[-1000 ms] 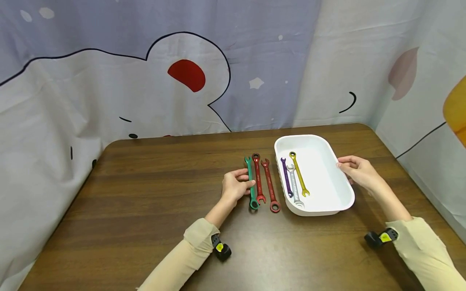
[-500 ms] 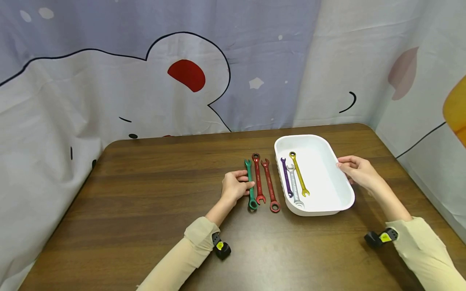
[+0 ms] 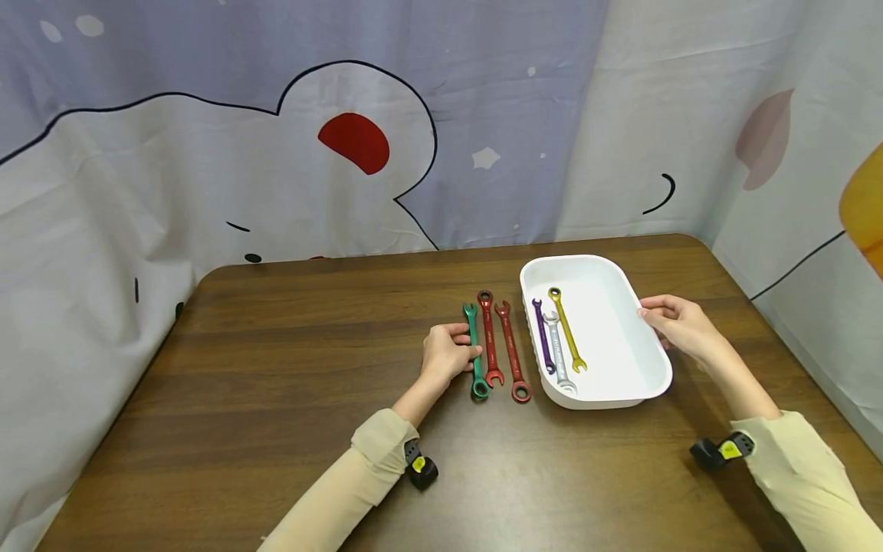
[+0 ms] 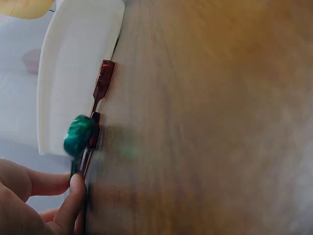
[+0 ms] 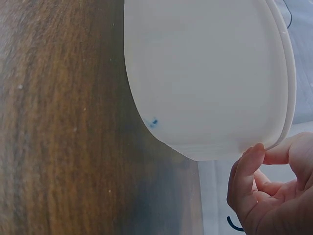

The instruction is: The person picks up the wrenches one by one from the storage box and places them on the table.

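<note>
My left hand (image 3: 445, 354) pinches a green combination wrench (image 3: 478, 374) between thumb and fingers, near the middle of its shaft. In the left wrist view the green wrench's ring end (image 4: 79, 135) stands a little off the tabletop. Just right of it lie two red wrenches (image 3: 489, 337) (image 3: 512, 349), side by side. My right hand (image 3: 679, 326) grips the right rim of a white plastic tray (image 3: 617, 330), thumb over the edge and fingers outside. Inside the tray, along its left side, are a purple wrench (image 3: 543, 337), a silver wrench (image 3: 557, 353) and a yellow wrench (image 3: 567, 330).
Everything stands on a brown wooden table (image 3: 276, 383). A patterned curtain (image 3: 483, 115) hangs behind the table and along its right side. Each wrist wears a black strap with a small camera (image 3: 422, 471).
The far end of the green wrench has come slightly nearer, and its ring end has shifted a touch left, still in my left hand. My right hand and the tray stay put.
</note>
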`<state>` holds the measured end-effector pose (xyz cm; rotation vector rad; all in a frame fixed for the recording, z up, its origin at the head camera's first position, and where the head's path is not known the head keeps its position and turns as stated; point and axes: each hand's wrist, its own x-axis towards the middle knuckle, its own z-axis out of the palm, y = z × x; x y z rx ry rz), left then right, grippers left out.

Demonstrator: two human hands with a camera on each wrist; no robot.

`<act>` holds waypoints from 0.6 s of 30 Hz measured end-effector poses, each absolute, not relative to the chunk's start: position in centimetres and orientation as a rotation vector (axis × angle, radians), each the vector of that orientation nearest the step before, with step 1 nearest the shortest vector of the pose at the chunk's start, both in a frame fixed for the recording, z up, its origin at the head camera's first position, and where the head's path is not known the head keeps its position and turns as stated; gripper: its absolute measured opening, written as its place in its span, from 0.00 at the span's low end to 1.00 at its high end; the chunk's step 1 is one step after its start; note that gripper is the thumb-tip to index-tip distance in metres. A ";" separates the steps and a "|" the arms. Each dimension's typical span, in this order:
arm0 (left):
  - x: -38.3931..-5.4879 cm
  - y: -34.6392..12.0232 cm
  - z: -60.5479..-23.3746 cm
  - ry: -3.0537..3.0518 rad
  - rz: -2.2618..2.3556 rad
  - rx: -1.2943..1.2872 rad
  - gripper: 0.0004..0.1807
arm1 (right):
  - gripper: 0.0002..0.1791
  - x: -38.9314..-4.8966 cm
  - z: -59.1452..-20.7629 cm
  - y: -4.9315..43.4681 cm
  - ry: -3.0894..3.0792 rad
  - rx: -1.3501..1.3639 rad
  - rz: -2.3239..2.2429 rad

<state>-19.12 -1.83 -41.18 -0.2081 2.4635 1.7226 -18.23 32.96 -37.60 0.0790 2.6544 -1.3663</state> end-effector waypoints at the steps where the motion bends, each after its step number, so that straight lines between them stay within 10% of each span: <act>1: -19.1 -1.8 -41.1 2.468 1.717 -0.200 0.24 | 0.28 -18.2 -37.6 33.0 2.656 0.078 -1.365; 18: -19.3 -1.6 -40.5 2.607 1.504 -0.138 0.24 | 0.29 -18.2 -37.6 32.9 2.654 0.075 -1.375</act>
